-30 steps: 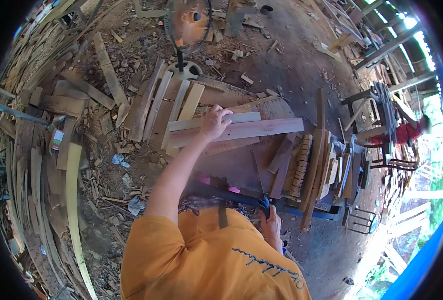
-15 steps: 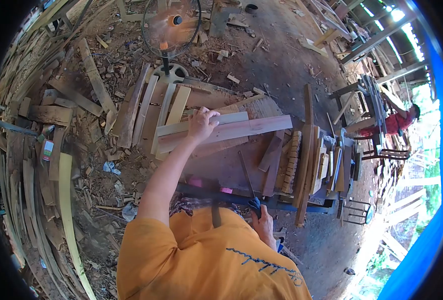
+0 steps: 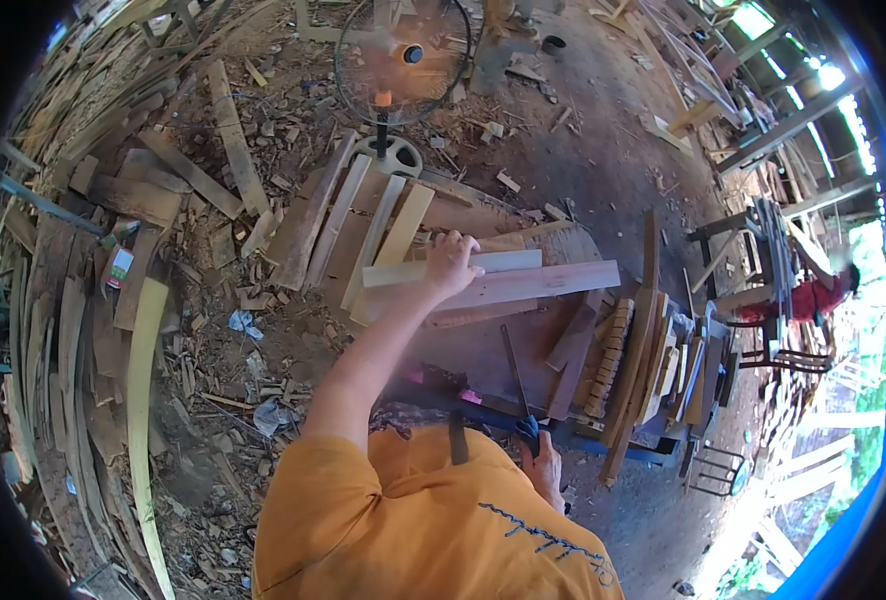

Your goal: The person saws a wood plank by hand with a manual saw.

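Note:
My left hand rests on a short pale board, its fingers curled over it and the thumb toward the right. The short board lies along the far edge of a longer pinkish plank, which reaches further right. Low in front of my body, my right hand is wrapped around the dark blue handle of a long, thin, dark-bladed tool. Its blade points away from me over the worktable, well apart from the boards.
Upright wood strips and a notched wooden piece line the table's right side. Beyond the table stands a fan. Scrap wood covers the ground at left, near a long yellowish plank. A person in red is at far right.
The whole view has shifted, so everything appears further right and lower. My left fingers have settled flatter over the short board. My right hand keeps hold of the tool.

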`<state>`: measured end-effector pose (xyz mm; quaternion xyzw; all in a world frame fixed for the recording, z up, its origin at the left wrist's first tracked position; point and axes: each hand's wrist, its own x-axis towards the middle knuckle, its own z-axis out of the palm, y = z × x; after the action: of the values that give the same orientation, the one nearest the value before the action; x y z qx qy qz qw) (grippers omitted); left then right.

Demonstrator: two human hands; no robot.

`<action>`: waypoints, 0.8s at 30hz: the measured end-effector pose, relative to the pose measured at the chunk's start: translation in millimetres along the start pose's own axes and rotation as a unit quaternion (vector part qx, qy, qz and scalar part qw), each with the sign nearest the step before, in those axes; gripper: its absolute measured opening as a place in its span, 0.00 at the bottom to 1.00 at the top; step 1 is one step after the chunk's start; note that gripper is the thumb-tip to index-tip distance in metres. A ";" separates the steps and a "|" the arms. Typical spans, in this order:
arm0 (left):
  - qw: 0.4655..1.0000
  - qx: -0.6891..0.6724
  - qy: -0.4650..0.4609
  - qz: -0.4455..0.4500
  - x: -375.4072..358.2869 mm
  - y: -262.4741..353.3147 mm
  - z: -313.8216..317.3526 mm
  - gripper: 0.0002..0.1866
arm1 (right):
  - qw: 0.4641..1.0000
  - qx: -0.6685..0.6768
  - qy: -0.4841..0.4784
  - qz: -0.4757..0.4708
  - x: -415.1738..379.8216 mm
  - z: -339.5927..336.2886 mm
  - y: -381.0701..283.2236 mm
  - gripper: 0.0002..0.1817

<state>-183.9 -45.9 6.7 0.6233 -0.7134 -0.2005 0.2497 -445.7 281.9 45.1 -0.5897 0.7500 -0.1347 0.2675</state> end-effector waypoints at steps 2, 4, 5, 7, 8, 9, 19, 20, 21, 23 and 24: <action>0.998 -0.020 -0.064 0.018 6.2 -3.8 0.4 0.19 | 1.000 0.002 -0.003 -0.008 4.9 0.6 0.3 0.18; 0.998 -0.025 -0.054 0.026 12.1 -9.3 -5.2 0.16 | 0.999 -0.008 -0.035 -0.009 9.4 -4.1 -8.1 0.22; 0.994 -0.092 -0.055 0.011 17.0 -16.3 -8.8 0.15 | 0.999 -0.006 -0.035 -0.012 10.8 -6.1 -11.5 0.22; 0.983 -0.185 -0.005 -0.008 22.4 -30.9 -26.4 0.12 | 0.999 -0.016 -0.041 -0.005 12.3 -9.7 -15.5 0.22; 0.976 -0.213 0.033 -0.024 28.6 -47.4 -36.1 0.12 | 0.999 -0.013 -0.041 -0.004 12.3 -10.1 -14.9 0.22; 0.968 -0.236 0.058 -0.068 30.3 -62.0 -54.3 0.13 | 0.999 -0.011 -0.030 -0.007 11.5 -10.5 -13.0 0.21; 0.921 -0.224 0.122 -0.294 16.4 -229.7 -54.3 0.20 | 0.997 -0.042 -0.058 0.015 -5.3 -7.3 -1.8 0.21; 0.921 -0.227 0.118 -0.295 18.3 -238.0 -47.7 0.20 | 0.997 -0.045 -0.058 0.018 -5.6 -7.6 -2.9 0.21; 0.920 -0.215 0.119 -0.307 20.1 -240.5 -45.0 0.20 | 0.997 -0.047 -0.061 0.021 -6.0 -10.2 -8.1 0.21; 0.914 -0.202 0.116 -0.333 25.4 -244.0 -37.7 0.21 | 0.996 -0.052 -0.065 0.028 -7.1 -12.2 -11.9 0.21; 0.913 -0.205 0.112 -0.334 29.4 -247.4 -32.0 0.21 | 0.996 -0.056 -0.067 0.032 -8.3 -13.1 -11.5 0.21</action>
<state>27.9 -109.5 -112.5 0.7787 -0.3742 -0.3427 0.3690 -442.4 285.2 63.8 -0.5868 0.7556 -0.0442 0.2877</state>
